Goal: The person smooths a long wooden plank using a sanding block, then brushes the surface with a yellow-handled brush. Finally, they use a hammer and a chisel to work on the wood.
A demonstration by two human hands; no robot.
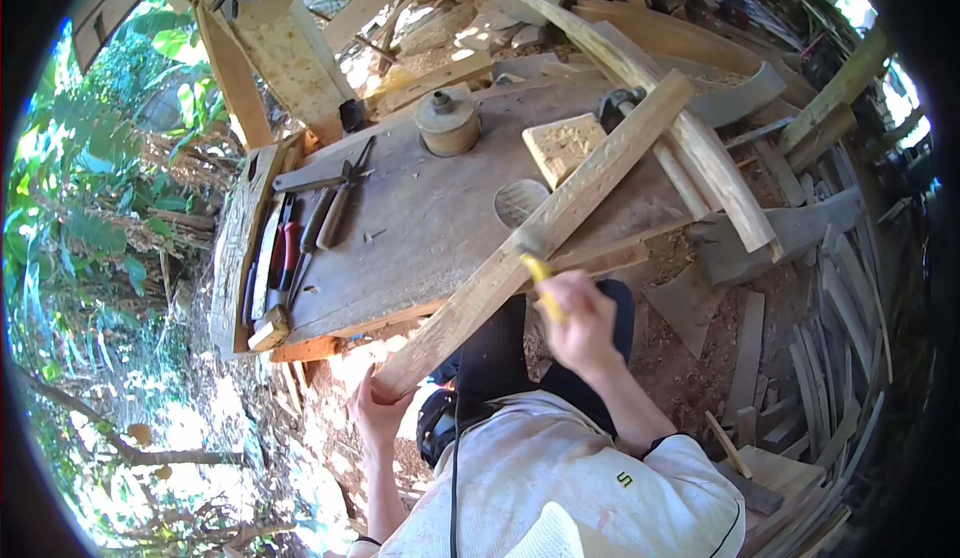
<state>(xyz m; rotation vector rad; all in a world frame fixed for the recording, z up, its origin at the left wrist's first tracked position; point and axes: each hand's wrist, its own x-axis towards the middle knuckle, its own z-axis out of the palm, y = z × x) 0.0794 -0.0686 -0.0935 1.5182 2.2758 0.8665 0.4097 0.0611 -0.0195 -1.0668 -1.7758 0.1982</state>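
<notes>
A long wooden board (470, 293) lies slantwise over the workbench (400, 228), its near end reaching past the front edge toward me. My left hand (378, 413) is closed around that near end. In my right hand (580, 323) is a yellow-handled tool (543, 283), its greyish head against or just above the middle of the board. Motion blurs the hand and the tool, so the head's kind is unclear. Beside the board on the bench are a rectangular wood block (563, 146) and a round, pale, ridged piece (520, 202). The board's far end rests near a thick pole (715, 168).
Red-handled pliers (288, 253) and several long hand tools lie at the bench's left end. A round wooden container (447, 126) with a metal knob stands at the back. Wood offcuts (840, 288) pile up at right and behind. A wooden post (285, 58) rises at back left.
</notes>
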